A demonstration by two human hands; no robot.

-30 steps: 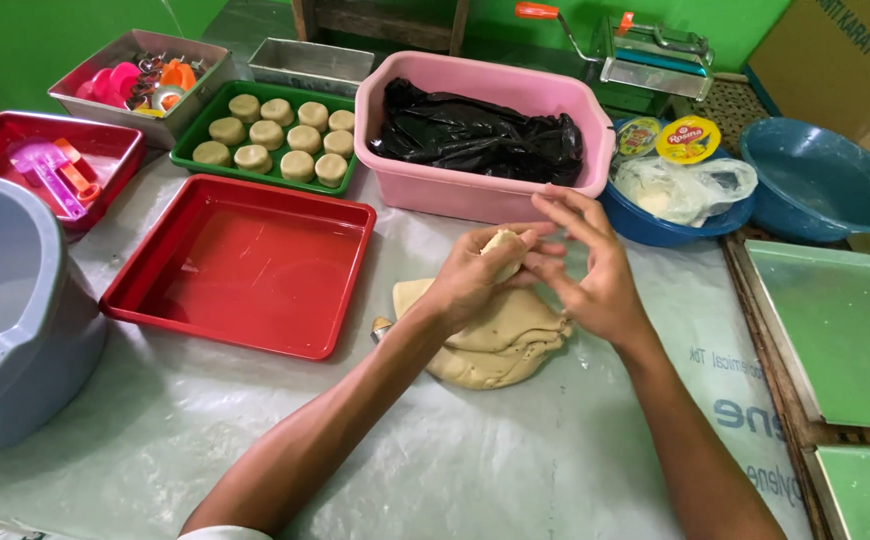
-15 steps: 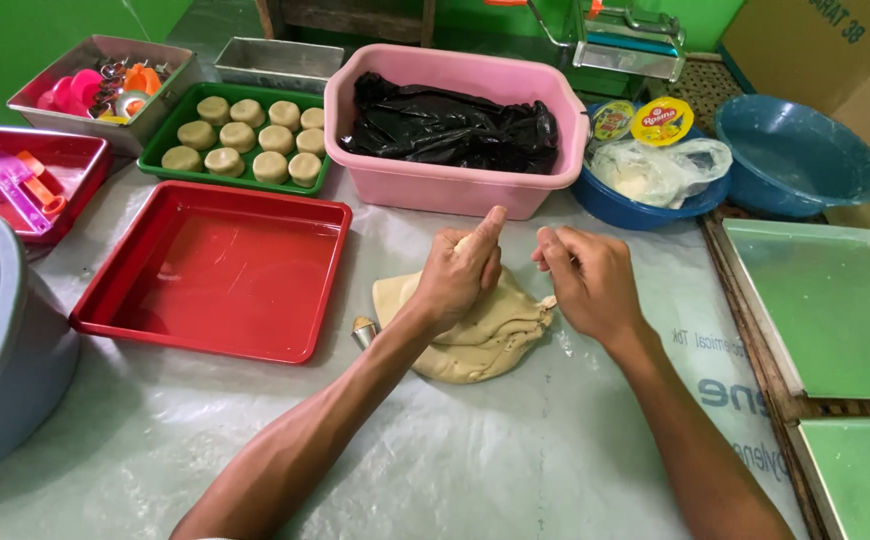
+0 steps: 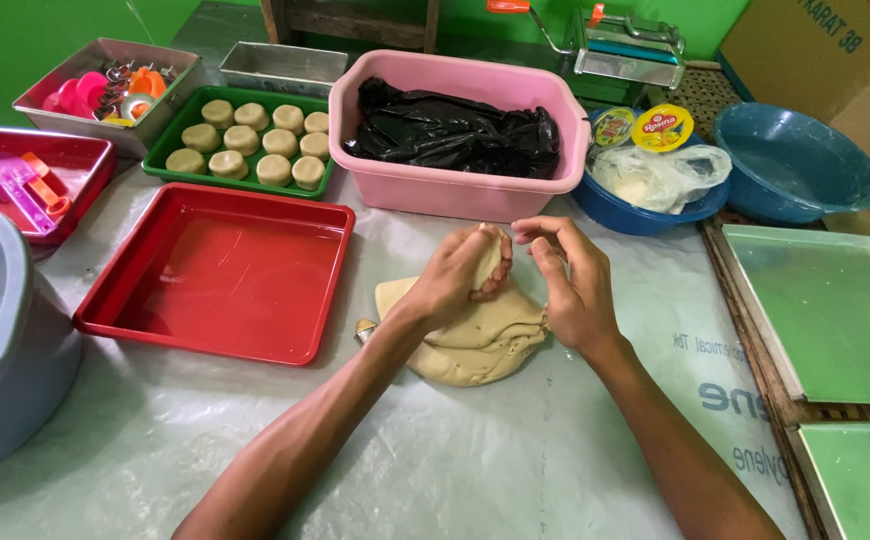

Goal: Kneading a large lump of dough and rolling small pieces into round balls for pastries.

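From the head view, the left hand (image 3: pixel 460 275) is closing its grip around a small piece of dough (image 3: pixel 488 262), fingers clamped on it just above the big dough lump (image 3: pixel 475 330) that is lying on the plastic-covered tabletop (image 3: pixel 455 460). The right hand (image 3: pixel 570 275) is hovering just beside it, fingers curled loosely and slightly apart, holding nothing that I can make out. Compared with half a second ago, the two hands are standing closer together, and the left thumb is no longer sticking up; the dough lump is sitting where it was. To the left of the dough, the empty red tray (image 3: pixel 220 270) is resting on the tabletop, and behind it the green tray (image 3: pixel 245 140) is carrying round dough pucks. The pink tub (image 3: pixel 455 190) with a black plastic bag (image 3: pixel 455 135) is standing right behind the hands.
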